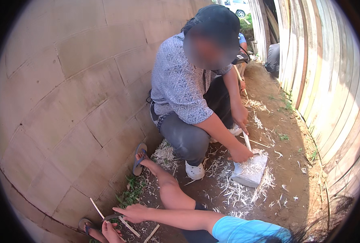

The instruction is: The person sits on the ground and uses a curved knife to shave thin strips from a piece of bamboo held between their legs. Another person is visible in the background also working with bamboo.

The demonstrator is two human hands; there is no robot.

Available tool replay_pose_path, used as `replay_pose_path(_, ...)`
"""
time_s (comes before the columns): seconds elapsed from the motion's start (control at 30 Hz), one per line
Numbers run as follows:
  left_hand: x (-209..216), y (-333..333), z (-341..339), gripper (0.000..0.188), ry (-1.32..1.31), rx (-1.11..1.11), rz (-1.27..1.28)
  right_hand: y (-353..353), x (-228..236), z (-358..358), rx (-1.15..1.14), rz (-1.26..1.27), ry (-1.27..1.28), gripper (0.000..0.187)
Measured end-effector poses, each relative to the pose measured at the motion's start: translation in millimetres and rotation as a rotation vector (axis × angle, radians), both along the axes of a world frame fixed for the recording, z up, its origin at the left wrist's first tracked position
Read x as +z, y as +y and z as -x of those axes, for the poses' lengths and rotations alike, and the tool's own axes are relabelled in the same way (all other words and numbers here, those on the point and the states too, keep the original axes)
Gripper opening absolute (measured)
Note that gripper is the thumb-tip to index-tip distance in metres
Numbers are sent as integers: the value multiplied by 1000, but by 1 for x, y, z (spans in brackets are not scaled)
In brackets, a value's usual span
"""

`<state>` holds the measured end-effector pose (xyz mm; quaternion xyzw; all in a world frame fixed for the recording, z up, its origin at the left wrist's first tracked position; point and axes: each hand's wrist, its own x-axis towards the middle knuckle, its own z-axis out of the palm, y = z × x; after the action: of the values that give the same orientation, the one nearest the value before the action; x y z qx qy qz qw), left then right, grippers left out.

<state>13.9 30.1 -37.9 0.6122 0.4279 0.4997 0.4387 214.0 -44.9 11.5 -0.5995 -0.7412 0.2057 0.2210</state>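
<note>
At the far left, I see a block wall (87, 89). Low down beside it, my left hand (110, 232) is closed around a thin, pale stick (96, 206) that slants up toward the wall. Just to its right, my right hand (136, 213) is clamped on a knife (112, 217), index finger stretched out, the dark blade crossing the stick. The hands are close, but slightly apart. A loose stick (152, 233) lies near them on the ground (285, 162). At centre, a co-worker (184, 81) in a patterned shirt and dark cap crouches, holding a pale rod (247, 141) over a grey block (247, 180). Curled shavings (232, 192) surround it. A plank fence (313, 52) closes the right side.
</note>
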Motion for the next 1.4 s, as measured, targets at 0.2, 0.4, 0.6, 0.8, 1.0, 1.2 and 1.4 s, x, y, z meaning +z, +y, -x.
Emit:
replay_pose_path(0.2,-3,-2,-3,28,-141,53,403,9,-23,2,93,-176,37,61)
replay_pose_path(0.4,-6,0,-5,28,-145,112,390,10,-19,1,131,-117,35,52)
replay_pose_path(0.6,10,-8,9,25,-148,29,354,14,-13,12,61,-198,5,63)
replay_pose_path(0.8,33,-23,-13,28,-271,-15,420,11,-8,-1,-33,-165,-70,62)
replay_pose_path(1.0,46,-31,-9,21,-269,-11,451,12,-10,9,45,-181,24,53)
replay_pose_path(1.2,45,-31,-8,25,-306,-4,444,12,1,16,42,-199,-20,45)
replay_pose_path(1.4,50,-29,-7,28,-293,-18,423,13,6,15,-81,-215,-66,43)
